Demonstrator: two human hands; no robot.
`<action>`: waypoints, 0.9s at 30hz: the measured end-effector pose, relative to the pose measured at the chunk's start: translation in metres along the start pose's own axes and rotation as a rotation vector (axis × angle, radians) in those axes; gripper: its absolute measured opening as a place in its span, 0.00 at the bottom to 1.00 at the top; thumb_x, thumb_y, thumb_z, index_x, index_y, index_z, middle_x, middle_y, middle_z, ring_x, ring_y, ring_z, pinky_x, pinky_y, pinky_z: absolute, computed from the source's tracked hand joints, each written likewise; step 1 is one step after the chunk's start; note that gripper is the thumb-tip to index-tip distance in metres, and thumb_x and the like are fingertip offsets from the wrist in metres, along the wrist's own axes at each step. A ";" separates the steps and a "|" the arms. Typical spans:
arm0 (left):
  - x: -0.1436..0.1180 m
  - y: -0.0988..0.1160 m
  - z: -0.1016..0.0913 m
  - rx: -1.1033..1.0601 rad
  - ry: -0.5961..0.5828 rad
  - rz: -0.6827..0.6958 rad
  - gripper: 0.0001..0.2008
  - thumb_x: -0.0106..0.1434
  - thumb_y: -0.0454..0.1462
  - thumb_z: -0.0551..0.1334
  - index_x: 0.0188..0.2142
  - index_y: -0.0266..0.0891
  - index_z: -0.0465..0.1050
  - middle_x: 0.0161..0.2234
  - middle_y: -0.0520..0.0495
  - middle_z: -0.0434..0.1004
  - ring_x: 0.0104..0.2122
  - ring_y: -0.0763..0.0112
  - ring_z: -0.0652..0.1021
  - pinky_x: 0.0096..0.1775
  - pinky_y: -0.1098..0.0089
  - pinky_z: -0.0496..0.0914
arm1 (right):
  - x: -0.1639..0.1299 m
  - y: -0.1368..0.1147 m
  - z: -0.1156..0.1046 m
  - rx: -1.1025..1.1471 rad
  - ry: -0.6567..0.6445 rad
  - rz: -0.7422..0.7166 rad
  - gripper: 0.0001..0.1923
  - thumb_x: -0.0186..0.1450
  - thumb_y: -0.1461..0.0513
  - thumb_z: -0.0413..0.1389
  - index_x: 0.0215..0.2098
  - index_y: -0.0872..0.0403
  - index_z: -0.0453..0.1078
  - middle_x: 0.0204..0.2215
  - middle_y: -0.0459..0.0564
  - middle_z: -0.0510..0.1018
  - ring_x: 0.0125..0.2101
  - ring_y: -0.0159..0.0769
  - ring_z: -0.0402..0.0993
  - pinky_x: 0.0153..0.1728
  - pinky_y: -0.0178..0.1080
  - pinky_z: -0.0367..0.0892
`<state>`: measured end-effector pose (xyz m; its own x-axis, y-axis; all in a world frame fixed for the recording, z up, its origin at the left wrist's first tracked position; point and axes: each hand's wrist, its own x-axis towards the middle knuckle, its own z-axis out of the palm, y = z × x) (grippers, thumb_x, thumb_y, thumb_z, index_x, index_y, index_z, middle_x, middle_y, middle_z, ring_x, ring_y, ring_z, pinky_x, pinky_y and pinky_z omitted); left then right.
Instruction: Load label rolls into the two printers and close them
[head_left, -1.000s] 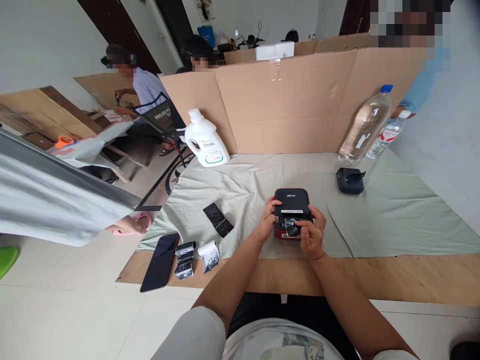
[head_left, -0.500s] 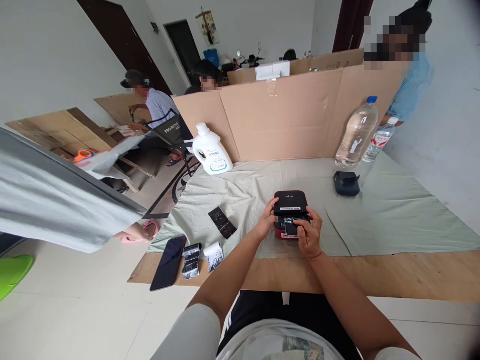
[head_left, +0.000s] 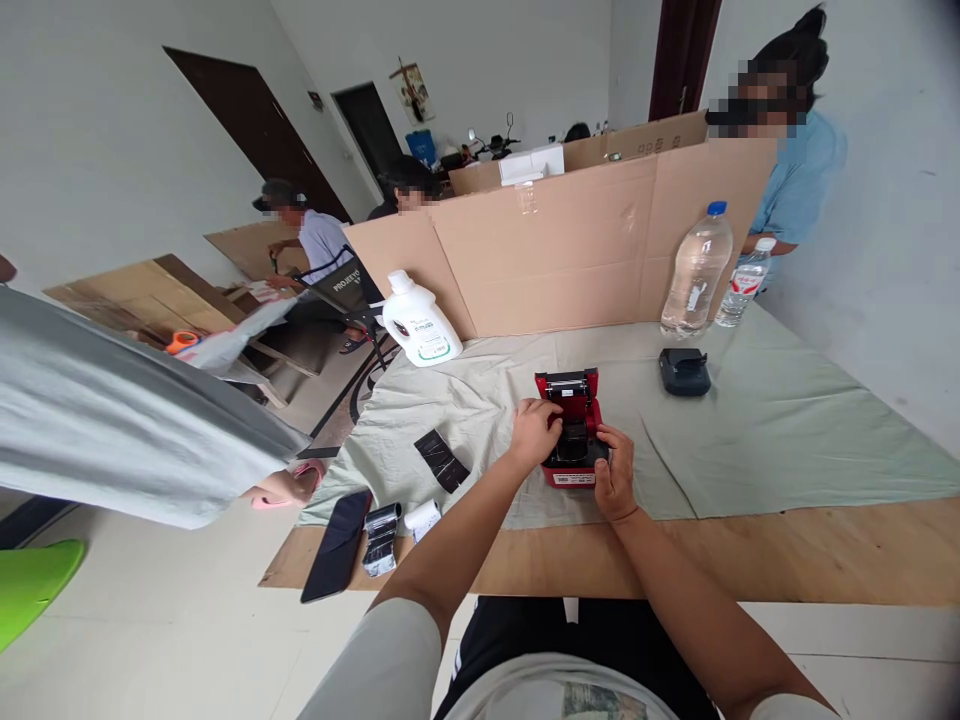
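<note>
**Red printer, lid open**

Small red printer (head_left: 571, 440) sits on the pale green cloth, near the table's front edge. Lid swung up and back, standing upright, red inside with a roller bar across its top. Black paper bay exposed. White label on front face.

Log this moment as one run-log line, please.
small red box-shaped printer: lid open, on pale green cloth | left hand: in paper bay | right hand: grips front corner
</note>
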<state>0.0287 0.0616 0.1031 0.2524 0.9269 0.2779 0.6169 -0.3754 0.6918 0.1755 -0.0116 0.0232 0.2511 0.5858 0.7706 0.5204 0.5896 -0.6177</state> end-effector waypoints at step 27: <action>-0.011 -0.002 -0.061 -0.730 -0.490 -0.192 0.19 0.47 0.36 0.69 0.38 0.35 0.68 0.34 0.49 0.74 0.34 0.72 0.74 0.39 0.70 0.68 | -0.001 0.010 -0.001 0.006 0.005 0.021 0.15 0.69 0.56 0.42 0.47 0.53 0.65 0.46 0.56 0.71 0.48 0.44 0.67 0.50 0.53 0.63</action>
<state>-0.0209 0.0524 0.1391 0.5868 0.8052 -0.0860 0.0962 0.0361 0.9947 0.1811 -0.0064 0.0160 0.2659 0.5951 0.7584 0.5104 0.5805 -0.6345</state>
